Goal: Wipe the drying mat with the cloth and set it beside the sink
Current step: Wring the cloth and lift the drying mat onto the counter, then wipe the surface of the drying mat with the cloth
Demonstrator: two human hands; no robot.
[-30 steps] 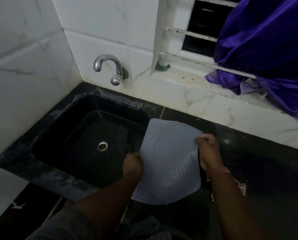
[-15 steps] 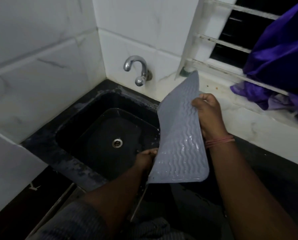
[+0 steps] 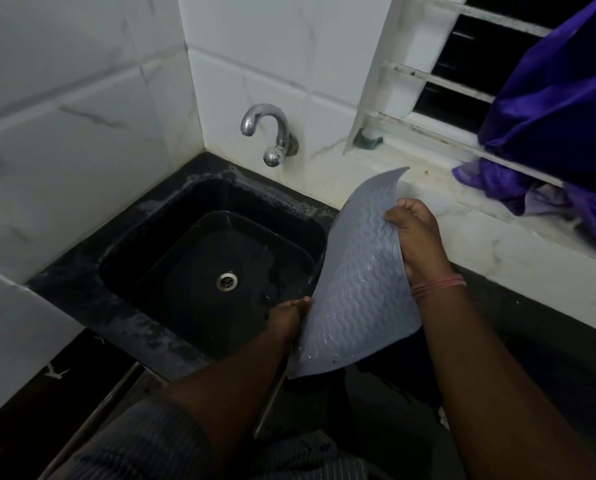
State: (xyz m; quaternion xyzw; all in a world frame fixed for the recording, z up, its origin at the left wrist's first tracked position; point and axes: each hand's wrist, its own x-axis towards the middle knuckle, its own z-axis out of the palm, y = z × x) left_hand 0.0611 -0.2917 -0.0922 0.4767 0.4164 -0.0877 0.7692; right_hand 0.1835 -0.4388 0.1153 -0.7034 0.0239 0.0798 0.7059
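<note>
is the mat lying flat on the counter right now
No, both the left hand and right hand hold the grey mat tilted up beside the sink.

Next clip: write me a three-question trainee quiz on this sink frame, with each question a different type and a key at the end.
1. True or false: the drying mat lies flat on the counter.
2. Which hand grips the mat's upper edge? A) left hand B) right hand C) neither
3. Fill in: the tap is mounted on the ____ above the sink.

Key:
1. False. It is held up, curved, between both hands at the sink's right edge.
2. B. The left hand holds the lower edge.
3. Wall. No water can be seen running from it.
</note>
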